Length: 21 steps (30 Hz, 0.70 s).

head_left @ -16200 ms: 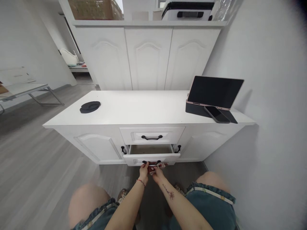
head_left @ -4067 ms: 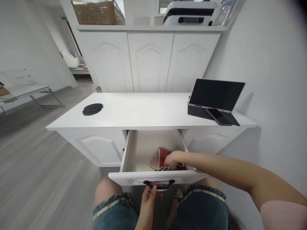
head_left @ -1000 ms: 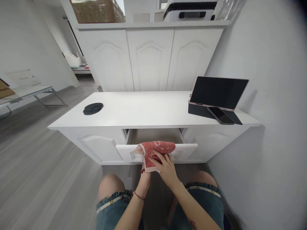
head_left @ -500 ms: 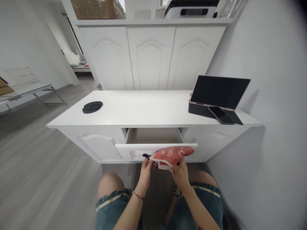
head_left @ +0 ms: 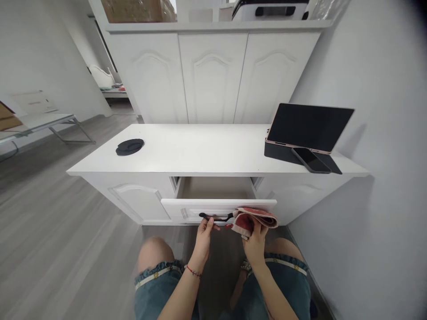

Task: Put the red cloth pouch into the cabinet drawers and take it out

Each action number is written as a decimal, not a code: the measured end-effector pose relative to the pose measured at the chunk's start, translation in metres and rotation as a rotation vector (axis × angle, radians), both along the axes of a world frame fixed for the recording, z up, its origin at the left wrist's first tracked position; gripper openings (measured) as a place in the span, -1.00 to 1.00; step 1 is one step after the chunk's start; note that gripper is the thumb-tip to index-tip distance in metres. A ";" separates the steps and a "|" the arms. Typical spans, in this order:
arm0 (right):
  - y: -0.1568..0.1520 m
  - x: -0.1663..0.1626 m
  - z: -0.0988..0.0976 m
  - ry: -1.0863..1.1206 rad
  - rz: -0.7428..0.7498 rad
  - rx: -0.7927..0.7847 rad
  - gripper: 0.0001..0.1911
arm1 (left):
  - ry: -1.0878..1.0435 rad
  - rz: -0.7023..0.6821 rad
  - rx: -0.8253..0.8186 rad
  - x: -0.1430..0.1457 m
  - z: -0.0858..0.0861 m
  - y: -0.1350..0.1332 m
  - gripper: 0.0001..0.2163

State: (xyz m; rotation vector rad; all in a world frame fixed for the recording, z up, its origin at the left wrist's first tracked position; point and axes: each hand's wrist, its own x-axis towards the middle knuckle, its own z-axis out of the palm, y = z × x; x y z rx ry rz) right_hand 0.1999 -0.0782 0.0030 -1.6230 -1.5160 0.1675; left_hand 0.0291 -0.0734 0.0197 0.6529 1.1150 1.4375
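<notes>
A white drawer (head_left: 170, 203) stands pulled out from the cabinet, its inside showing a bare grey-beige bottom. My left hand (head_left: 202, 235) grips the left part of the drawer's black handle (head_left: 220, 218), thumb in front and fingers curled at it. In my right hand (head_left: 255, 244) is a folded red cloth (head_left: 255, 213) with pale edging, bunched against the right end of the handle and the drawer front. Part of the right fingers is hidden by the cloth.
On the white countertop (head_left: 200, 149) lie black round pads (head_left: 130, 146) at left. A tablet (head_left: 310, 128) stands propped at right, with a phone (head_left: 311, 160) before it. My knees flank the drawer. A wall (head_left: 387, 222) rises on the right.
My right hand has moved slightly right with the cloth, which is now more folded and uncovers most of the handle. The left hand stays at the handle's left end.
</notes>
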 end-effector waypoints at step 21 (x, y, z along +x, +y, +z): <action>-0.002 -0.045 0.034 0.106 0.235 0.133 -0.53 | -0.025 0.013 0.045 0.003 0.001 0.000 -0.71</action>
